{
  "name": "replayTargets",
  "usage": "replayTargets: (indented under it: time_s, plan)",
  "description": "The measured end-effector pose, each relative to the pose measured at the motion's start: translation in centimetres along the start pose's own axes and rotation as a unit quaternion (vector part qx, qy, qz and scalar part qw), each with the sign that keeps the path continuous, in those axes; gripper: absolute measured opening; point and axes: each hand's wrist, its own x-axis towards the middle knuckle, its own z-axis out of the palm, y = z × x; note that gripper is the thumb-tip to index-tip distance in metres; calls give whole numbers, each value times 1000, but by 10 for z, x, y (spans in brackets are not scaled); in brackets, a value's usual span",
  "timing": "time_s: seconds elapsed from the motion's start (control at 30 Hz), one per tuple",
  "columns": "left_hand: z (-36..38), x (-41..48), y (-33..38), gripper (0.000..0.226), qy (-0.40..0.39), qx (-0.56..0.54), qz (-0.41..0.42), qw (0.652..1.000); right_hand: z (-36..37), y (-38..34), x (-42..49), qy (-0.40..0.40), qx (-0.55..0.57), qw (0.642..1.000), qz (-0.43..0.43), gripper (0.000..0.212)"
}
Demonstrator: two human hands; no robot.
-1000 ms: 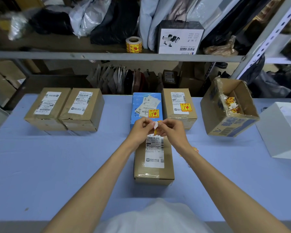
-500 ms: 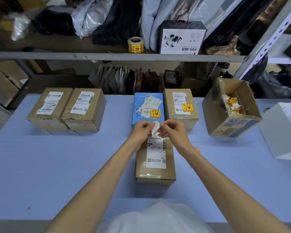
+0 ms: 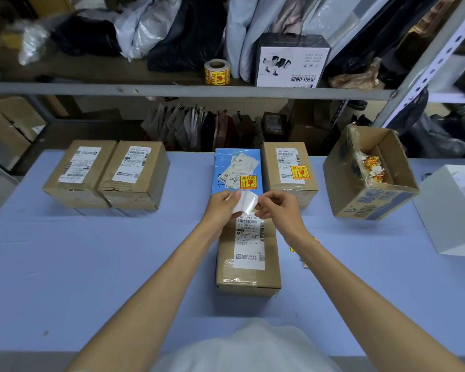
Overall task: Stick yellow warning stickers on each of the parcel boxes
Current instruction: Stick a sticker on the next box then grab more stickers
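Closest in, a white garment (image 3: 242, 347) fills the bottom edge, and both bare forearms reach out over the blue table (image 3: 91, 264). Between them lies the near parcel box (image 3: 249, 277), brown, lengthwise away from the person, with a white shipping label (image 3: 250, 242) on top and no yellow on it. Just right of it, partly hidden under the right forearm, loose yellow stickers (image 3: 293, 249) lie on the table.

Above the far end of that box, the left hand (image 3: 222, 206) and the right hand (image 3: 278, 208) meet. Each pinches one side of a curled white slip (image 3: 244, 202) between thumb and fingertips. Only its white face shows, so I cannot tell sticker from backing.

Just behind the hands stands the blue box (image 3: 238, 162), with a yellow warning sticker (image 3: 249, 182) on its top. The brown box (image 3: 279, 183) beside it on the right carries one (image 3: 299, 172) too. Off to the left, two brown boxes (image 3: 78, 173) (image 3: 134, 175) sit touching, with white labels only.

At the right, an open carton (image 3: 371, 202) sits tilted and holds crumpled yellow-and-white scraps (image 3: 373, 169). Beyond it is a white box (image 3: 451, 210).

Farthest back, on the shelf (image 3: 172, 89), a roll of yellow stickers (image 3: 217, 72) stands beside a black-and-white scanner box (image 3: 291, 61).
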Motion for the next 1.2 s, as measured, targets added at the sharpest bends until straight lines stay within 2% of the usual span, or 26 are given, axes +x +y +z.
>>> replayTargets:
  time_s: [0.1, 0.23, 0.4, 0.5, 0.6, 0.67, 0.73, 0.77, 0.87, 0.93, 1.03, 1.13, 1.2]
  plan:
    - [-5, 7, -4, 16, 66, 12, -24, 997, -3, 1, 2, 16, -9, 1000, 10, 14]
    - [-11, 4, 1, 11, 71, -69, -42, 994, -5, 3, 2, 39, -8, 999, 20, 14]
    - [-11, 2, 1, 25, 88, 118, 20, 989, -3, 3, 2, 52, -3, 998, 18, 14]
    - [-6, -3, 4, 32, 102, 152, 39, 982, -1, 2, 2, 54, -1, 998, 18, 13]
    - [-3, -4, 4, 22, 60, 157, 50, 985, -1, 2, 2, 59, -3, 998, 20, 13]
    - [-2, -9, 5, 28, 9, 177, 57, 983, -1, 3, 2, 62, -2, 998, 22, 14]
    - [-2, -11, 3, 42, -18, 209, 69, 975, -1, 3, 2, 63, 0, 998, 25, 14]
    - [-3, -11, 1, 42, -18, 225, 77, 971, -2, 4, 2, 65, 0, 998, 27, 14]
    - [-5, -12, -3, 25, -22, 272, 106, 956, -2, 4, 3, 71, 1, 997, 36, 14]
    - [-3, -14, -4, 26, -24, 305, 137, 942, -1, 5, 3, 73, 5, 996, 44, 15]
    - [5, -18, -3, 11, 39, 355, 198, 913, 1, 5, 3, 82, 4, 995, 54, 14]
    - [10, -20, -5, 22, 47, 392, 267, 879, 3, 5, 1, 86, -6, 995, 53, 13]
    - [12, -20, -7, 13, 45, 389, 274, 878, 3, 5, 1, 82, -11, 995, 52, 14]
